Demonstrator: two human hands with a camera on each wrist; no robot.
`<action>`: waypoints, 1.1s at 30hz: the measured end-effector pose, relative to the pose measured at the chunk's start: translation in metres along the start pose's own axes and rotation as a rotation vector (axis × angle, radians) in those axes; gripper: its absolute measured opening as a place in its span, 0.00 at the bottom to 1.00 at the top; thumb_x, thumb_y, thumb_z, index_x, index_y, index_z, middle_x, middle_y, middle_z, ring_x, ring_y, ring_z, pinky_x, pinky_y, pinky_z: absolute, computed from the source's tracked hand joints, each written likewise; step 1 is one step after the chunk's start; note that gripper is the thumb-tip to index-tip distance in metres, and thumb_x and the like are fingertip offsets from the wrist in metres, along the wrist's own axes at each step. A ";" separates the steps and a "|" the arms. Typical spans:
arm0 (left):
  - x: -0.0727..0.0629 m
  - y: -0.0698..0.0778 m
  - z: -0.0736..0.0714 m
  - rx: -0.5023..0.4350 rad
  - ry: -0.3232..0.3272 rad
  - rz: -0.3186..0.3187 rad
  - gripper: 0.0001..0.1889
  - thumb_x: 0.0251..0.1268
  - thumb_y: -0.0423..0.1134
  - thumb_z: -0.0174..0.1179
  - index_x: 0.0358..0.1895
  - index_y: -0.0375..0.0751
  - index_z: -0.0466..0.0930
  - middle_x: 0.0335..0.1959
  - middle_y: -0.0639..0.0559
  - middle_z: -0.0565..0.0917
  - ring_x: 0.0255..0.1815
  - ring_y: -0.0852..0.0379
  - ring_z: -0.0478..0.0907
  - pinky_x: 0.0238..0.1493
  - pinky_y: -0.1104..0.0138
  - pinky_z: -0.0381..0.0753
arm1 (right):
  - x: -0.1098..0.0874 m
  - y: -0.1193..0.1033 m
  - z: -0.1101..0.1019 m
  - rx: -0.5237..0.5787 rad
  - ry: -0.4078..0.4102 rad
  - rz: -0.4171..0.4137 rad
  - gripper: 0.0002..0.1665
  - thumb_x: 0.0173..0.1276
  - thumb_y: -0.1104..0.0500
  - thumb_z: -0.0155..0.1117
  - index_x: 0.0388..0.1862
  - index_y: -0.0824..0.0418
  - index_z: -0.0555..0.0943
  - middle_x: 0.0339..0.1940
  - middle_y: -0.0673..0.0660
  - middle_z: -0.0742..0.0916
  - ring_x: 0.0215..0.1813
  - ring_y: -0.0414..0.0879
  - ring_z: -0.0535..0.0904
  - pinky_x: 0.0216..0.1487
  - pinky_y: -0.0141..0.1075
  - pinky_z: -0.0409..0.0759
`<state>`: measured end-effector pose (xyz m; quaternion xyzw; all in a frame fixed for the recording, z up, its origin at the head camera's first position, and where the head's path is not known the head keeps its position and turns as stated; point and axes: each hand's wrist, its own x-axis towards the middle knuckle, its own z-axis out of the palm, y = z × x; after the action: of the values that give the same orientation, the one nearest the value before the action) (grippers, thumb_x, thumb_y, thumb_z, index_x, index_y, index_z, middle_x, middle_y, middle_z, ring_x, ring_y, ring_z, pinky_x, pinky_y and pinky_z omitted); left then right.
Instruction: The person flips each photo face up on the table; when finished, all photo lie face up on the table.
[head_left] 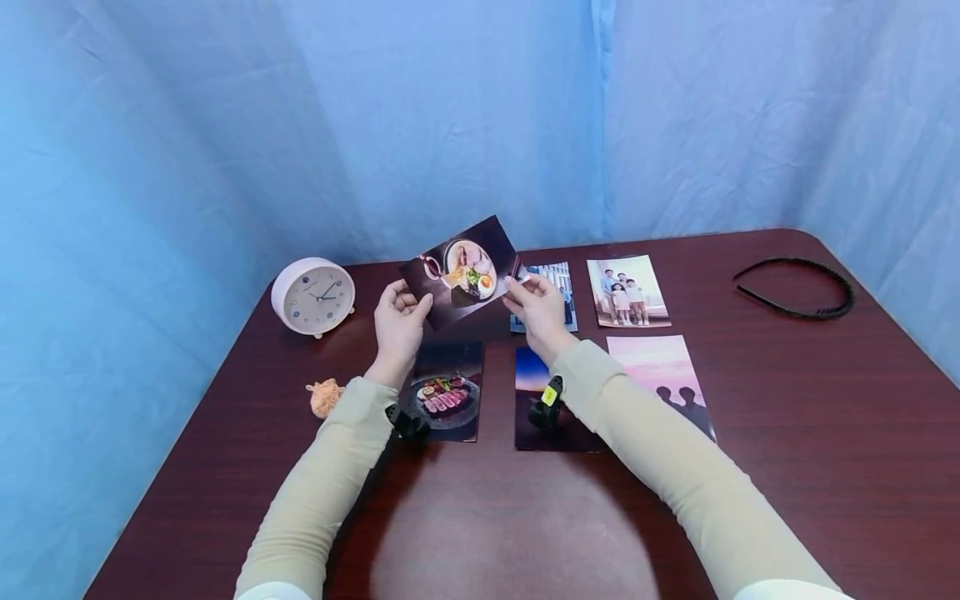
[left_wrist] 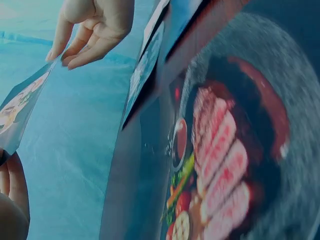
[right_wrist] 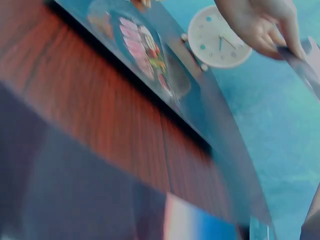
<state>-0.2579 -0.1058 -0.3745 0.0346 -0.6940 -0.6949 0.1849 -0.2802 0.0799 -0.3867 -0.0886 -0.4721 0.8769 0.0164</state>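
Note:
Over the back of the table, a photo of a ramen bowl (head_left: 468, 267) is held up, tilted, between both hands. My left hand (head_left: 399, 321) pinches its lower left part between thumb and fingers. At the right edge, my right hand (head_left: 542, 310) pinches it, thumb on the front; the left wrist view also shows the right-hand fingers (left_wrist: 80, 50) at the photo's edge. Below lies a photo of sliced steak on a plate (head_left: 444, 392), large in the left wrist view. A blue-and-dark dusk photo (head_left: 534, 375) lies under the right wrist, partly hidden.
Behind the right hand lies a bluish photo (head_left: 558, 275), partly covered. Right of it are a family photo (head_left: 628, 292) and a pink-sky silhouette photo (head_left: 663, 375). A white alarm clock (head_left: 313, 296), orange fluffy bundle (head_left: 325, 398) and black headband (head_left: 847, 292) sit around them. Blue curtains (head_left: 450, 108) hang behind.

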 end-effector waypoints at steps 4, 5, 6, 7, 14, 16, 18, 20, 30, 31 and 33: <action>-0.002 0.001 -0.007 0.060 -0.052 0.025 0.20 0.58 0.24 0.61 0.55 0.28 0.69 0.24 0.58 0.70 0.23 0.70 0.69 0.28 0.79 0.70 | 0.004 -0.009 -0.013 -0.073 0.031 -0.010 0.04 0.66 0.63 0.62 0.35 0.57 0.75 0.30 0.47 0.80 0.31 0.37 0.79 0.37 0.28 0.80; -0.002 0.002 -0.010 0.078 -0.067 0.030 0.21 0.58 0.24 0.61 0.55 0.28 0.69 0.24 0.58 0.71 0.23 0.70 0.69 0.28 0.79 0.70 | 0.004 -0.011 -0.015 -0.094 0.040 -0.018 0.04 0.66 0.63 0.62 0.35 0.57 0.75 0.30 0.47 0.80 0.32 0.36 0.78 0.36 0.28 0.80; -0.003 0.003 -0.012 0.098 -0.083 0.034 0.21 0.58 0.24 0.61 0.56 0.28 0.69 0.24 0.58 0.71 0.23 0.70 0.69 0.28 0.79 0.70 | 0.004 -0.013 -0.017 -0.120 0.043 -0.028 0.04 0.66 0.62 0.62 0.36 0.57 0.76 0.30 0.47 0.80 0.33 0.36 0.78 0.36 0.28 0.79; -0.003 0.004 -0.015 0.123 -0.098 0.037 0.22 0.59 0.24 0.61 0.57 0.28 0.69 0.25 0.57 0.72 0.24 0.70 0.70 0.29 0.80 0.70 | 0.004 -0.015 -0.018 -0.145 0.040 -0.039 0.04 0.66 0.62 0.62 0.37 0.57 0.75 0.30 0.46 0.80 0.33 0.36 0.78 0.38 0.29 0.80; -0.001 0.010 -0.032 0.368 -0.212 0.115 0.24 0.62 0.28 0.60 0.62 0.27 0.67 0.27 0.49 0.75 0.24 0.69 0.68 0.28 0.77 0.68 | 0.000 -0.030 -0.028 -0.457 -0.097 -0.168 0.16 0.67 0.61 0.61 0.51 0.65 0.73 0.35 0.47 0.78 0.42 0.40 0.76 0.58 0.45 0.76; 0.001 0.011 -0.037 0.412 -0.260 0.138 0.25 0.63 0.28 0.59 0.63 0.28 0.67 0.28 0.45 0.77 0.24 0.68 0.70 0.27 0.77 0.69 | 0.000 -0.031 -0.030 -0.556 -0.140 -0.189 0.18 0.67 0.59 0.62 0.53 0.65 0.73 0.39 0.50 0.79 0.45 0.43 0.76 0.56 0.45 0.76; 0.003 0.012 -0.041 0.461 -0.307 0.159 0.25 0.64 0.29 0.58 0.64 0.29 0.67 0.30 0.42 0.78 0.24 0.66 0.70 0.27 0.75 0.68 | -0.002 -0.032 -0.031 -0.645 -0.188 -0.196 0.20 0.67 0.58 0.62 0.55 0.63 0.73 0.45 0.56 0.80 0.49 0.47 0.76 0.54 0.47 0.76; 0.003 0.013 -0.044 0.507 -0.344 0.178 0.25 0.65 0.29 0.57 0.65 0.31 0.67 0.32 0.40 0.79 0.26 0.62 0.70 0.29 0.73 0.69 | -0.004 -0.033 -0.032 -0.740 -0.240 -0.213 0.23 0.67 0.56 0.63 0.57 0.63 0.72 0.52 0.61 0.79 0.52 0.50 0.76 0.53 0.50 0.76; -0.003 0.017 -0.054 0.619 -0.442 0.257 0.24 0.69 0.32 0.53 0.68 0.43 0.67 0.41 0.38 0.80 0.35 0.50 0.73 0.33 0.64 0.70 | -0.014 -0.041 -0.023 -1.096 -0.482 -0.328 0.22 0.64 0.55 0.66 0.56 0.59 0.76 0.46 0.58 0.83 0.49 0.51 0.79 0.46 0.45 0.78; -0.003 0.017 -0.055 0.625 -0.455 0.273 0.24 0.69 0.31 0.53 0.68 0.44 0.67 0.45 0.38 0.80 0.39 0.49 0.75 0.36 0.63 0.72 | -0.015 -0.040 -0.022 -1.118 -0.516 -0.329 0.21 0.64 0.55 0.66 0.55 0.59 0.77 0.44 0.57 0.83 0.48 0.49 0.79 0.46 0.44 0.78; -0.005 0.019 -0.057 0.634 -0.484 0.300 0.24 0.69 0.30 0.53 0.68 0.45 0.68 0.53 0.38 0.79 0.44 0.47 0.77 0.39 0.60 0.73 | -0.018 -0.038 -0.020 -1.153 -0.586 -0.333 0.19 0.63 0.56 0.66 0.52 0.59 0.79 0.40 0.56 0.84 0.44 0.48 0.80 0.46 0.43 0.78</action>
<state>-0.2324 -0.1579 -0.3591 -0.1756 -0.8942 -0.4006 0.0958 -0.2610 0.1152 -0.3638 0.2328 -0.8577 0.4576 -0.0274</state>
